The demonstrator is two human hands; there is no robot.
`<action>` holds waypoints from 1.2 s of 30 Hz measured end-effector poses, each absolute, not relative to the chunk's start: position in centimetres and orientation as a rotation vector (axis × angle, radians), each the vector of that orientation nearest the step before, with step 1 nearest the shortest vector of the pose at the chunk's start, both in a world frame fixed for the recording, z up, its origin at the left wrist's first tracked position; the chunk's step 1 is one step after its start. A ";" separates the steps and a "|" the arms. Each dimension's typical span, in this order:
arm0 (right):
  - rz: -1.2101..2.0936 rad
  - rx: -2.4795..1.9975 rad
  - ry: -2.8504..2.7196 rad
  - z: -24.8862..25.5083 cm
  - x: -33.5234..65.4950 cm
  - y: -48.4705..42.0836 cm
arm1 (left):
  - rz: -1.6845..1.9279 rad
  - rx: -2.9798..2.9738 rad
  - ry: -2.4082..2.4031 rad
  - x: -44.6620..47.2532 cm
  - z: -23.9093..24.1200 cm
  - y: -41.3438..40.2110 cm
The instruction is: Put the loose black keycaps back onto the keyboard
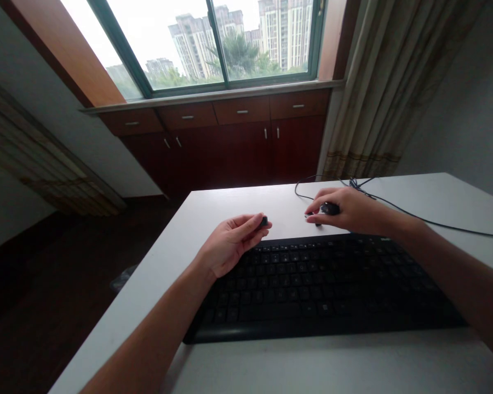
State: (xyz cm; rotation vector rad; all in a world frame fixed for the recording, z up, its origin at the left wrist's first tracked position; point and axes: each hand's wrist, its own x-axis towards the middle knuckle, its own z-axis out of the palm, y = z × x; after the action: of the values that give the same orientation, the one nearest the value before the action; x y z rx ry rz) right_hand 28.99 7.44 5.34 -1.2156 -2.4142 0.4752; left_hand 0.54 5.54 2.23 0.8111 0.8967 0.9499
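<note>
Small black piece sits pinched in your left hand, your right hand curled around a second black piece above the keyboard.

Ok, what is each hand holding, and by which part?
The left hand pinches a small black object at its fingertips, one end showing; the right hand covers another black object, fingers over its top. What they are cannot be told.
</note>
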 end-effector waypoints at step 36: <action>0.305 -0.832 -2.284 5.3 24.1 3.4 | 1.008 0.810 0.788 3.1 2.2 3.1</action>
State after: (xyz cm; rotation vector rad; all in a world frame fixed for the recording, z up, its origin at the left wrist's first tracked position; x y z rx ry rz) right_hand 24.15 3.35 5.26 -0.8316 -2.2844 0.3045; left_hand 3.12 3.09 2.20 0.8097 0.7884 1.0082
